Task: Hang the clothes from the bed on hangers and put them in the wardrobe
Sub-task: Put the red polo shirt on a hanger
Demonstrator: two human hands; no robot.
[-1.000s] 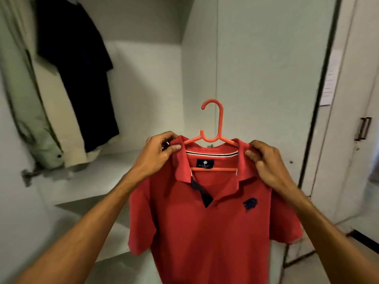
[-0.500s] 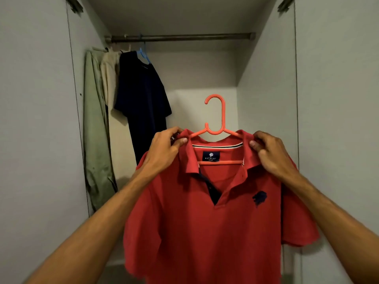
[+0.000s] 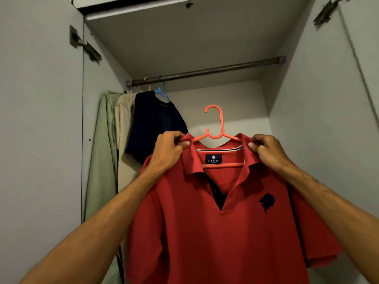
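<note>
Holding the red polo shirt (image 3: 205, 232) up near the middle of the open wardrobe (image 3: 311, 124), already threaded on its orange hanger (image 3: 214, 128); pinching collar and hanger arm together in the curled fingers of the left hand (image 3: 168, 153), likewise on the right side with the right hand (image 3: 269, 152); with the hook free, below the rail (image 3: 215, 70) and not yet over it. Seemingly done: hung at far left, a green garment (image 3: 100, 156), a cream one (image 3: 123, 124), a navy shirt (image 3: 155, 126) on a blue hanger (image 3: 162, 93). Left: hooking onto the bare rail to their right; cannot tell what remains on the bed.
</note>
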